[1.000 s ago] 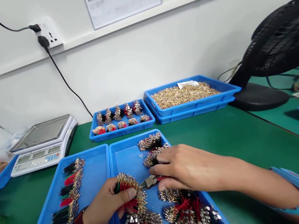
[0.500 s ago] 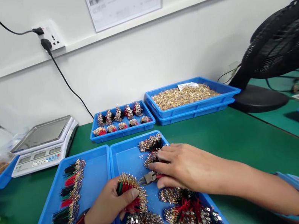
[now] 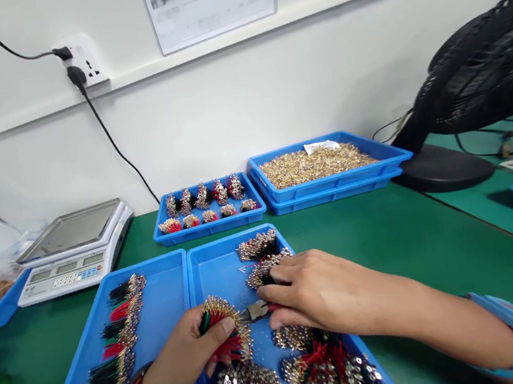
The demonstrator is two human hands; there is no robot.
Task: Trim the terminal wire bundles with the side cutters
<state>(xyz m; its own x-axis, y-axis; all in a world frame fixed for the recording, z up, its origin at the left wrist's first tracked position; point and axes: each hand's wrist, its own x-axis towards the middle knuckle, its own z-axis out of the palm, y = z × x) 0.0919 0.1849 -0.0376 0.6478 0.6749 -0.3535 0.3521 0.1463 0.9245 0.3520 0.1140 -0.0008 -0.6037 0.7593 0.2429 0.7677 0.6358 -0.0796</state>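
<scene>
The left hand (image 3: 180, 355) is gripping a bundle of wires (image 3: 223, 332) low in the middle of the frame, its fingers curled around the red and black wires and its thumb pressing across them. This tight hold seems to be keeping the metal-tipped ends packed together and steady. The right hand (image 3: 317, 293) is reaching in from the lower right, its fingers closed around the red handles of small pliers (image 3: 254, 311). Their metal nose is pointing left, just beside the bundle, so the tool appears to be held ready at the wire ends.

Both hands are working over the right-hand blue tray (image 3: 235, 241), where more wire bundles (image 3: 326, 370) are lying in heaps toward the bottom of the frame, apparently within easy reach. In the left-hand blue tray (image 3: 145, 266), other wire bundles (image 3: 125, 332) are lying in a neat row, perhaps to keep them apart from the heaps. Farther up, a small blue tray (image 3: 210, 226) is holding short bundles, and a larger blue tray (image 3: 334, 185) is holding loose brass terminals (image 3: 315, 164).
</scene>
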